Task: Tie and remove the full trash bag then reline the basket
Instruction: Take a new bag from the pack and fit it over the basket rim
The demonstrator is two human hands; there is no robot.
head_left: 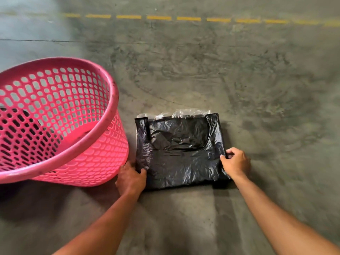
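A pink perforated plastic basket [103, 137] stands on the concrete floor at the left, with no liner in it. To its right lies a flat stack of folded black trash bags [178, 159] inside a clear wrapper whose edge shows at the far side. My left hand [131, 178] pinches the stack's near left edge, thumb on top. Over at the right edge, my right hand [236, 161] pinches the black plastic between thumb and fingers. No full trash bag is in view.
Bare grey concrete floor [239, 80] stretches all around. A dashed yellow line [187, 18] runs across the far floor. The basket's wall nearly touches the left side of the bag stack.
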